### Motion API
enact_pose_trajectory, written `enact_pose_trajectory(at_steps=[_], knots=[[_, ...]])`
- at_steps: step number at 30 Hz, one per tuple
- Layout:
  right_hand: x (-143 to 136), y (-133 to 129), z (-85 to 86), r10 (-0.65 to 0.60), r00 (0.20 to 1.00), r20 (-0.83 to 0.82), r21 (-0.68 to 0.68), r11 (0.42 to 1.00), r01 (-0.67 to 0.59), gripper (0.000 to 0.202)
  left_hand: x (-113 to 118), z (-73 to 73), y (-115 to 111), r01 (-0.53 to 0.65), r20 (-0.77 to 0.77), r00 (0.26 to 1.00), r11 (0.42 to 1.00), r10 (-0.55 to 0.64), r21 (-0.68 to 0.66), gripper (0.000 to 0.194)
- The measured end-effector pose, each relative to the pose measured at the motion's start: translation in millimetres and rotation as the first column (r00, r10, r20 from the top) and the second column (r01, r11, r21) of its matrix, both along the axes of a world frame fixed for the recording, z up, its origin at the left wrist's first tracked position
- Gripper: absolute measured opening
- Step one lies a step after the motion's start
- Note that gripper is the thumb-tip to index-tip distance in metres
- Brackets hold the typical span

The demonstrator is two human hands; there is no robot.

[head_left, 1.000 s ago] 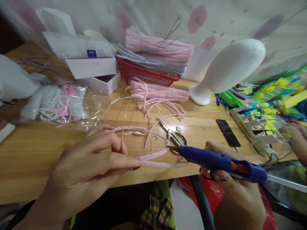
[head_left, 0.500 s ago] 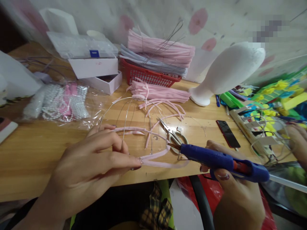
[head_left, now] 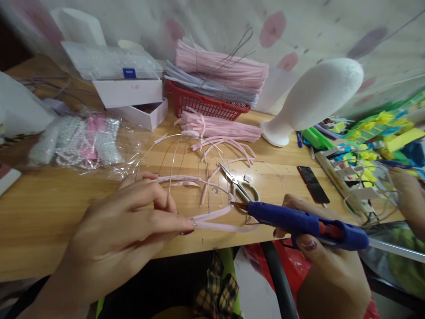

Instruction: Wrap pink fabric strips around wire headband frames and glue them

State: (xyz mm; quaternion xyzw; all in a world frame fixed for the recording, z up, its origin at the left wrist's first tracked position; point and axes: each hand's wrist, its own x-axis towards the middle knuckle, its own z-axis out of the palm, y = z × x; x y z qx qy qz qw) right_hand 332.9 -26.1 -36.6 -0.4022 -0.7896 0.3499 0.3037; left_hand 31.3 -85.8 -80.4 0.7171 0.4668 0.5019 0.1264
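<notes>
Far left on the desk (head_left: pixel 40 212): a clear bag of beads (head_left: pixel 79 141), white boxes (head_left: pixel 129 95) behind it. Your left hand (head_left: pixel 126 230) lies low over the near edge, its grip pinching one end of a pink strip (head_left: pixel 215 220) between thumb and forefinger. The strip is folded into a narrow loop, flat on the desk. Thin wires (head_left: pixel 172 164) and more pink strips lie just beyond. Scissors (head_left: pixel 241 186) rest near the loop. Your right hand (head_left: pixel 328 270) has its grip wrapped around a blue glue gun (head_left: pixel 305 223), nozzle at the loop's far end. Far right: another person's hand (head_left: pixel 410 195).
</notes>
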Motion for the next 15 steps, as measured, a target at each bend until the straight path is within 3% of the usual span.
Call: enact_pose_trajectory(at_steps=[3, 8, 15], knots=[[1.9, 3.9, 3.4, 0.03, 0.999, 0.035, 0.011, 0.999, -0.03, 0.039, -1.4, -0.1, 2.6, 0.004, 0.013, 1.0, 1.0, -0.004, 0.002, 0.025], [1.5, 4.7, 6.3, 0.042, 0.997, 0.061, 0.024, 0.999, -0.043, 0.037, -9.3, -3.8, 10.2, 0.129, 0.0, 0.992, 0.986, -0.129, 0.107, 0.015], [-2.8, 6.0, -1.3, 0.006, 0.999, -0.04, -0.035, 0.999, -0.007, 0.038, -15.0, -7.5, 8.8, 0.152, 0.032, 0.987, 0.983, -0.156, 0.107, 0.014]])
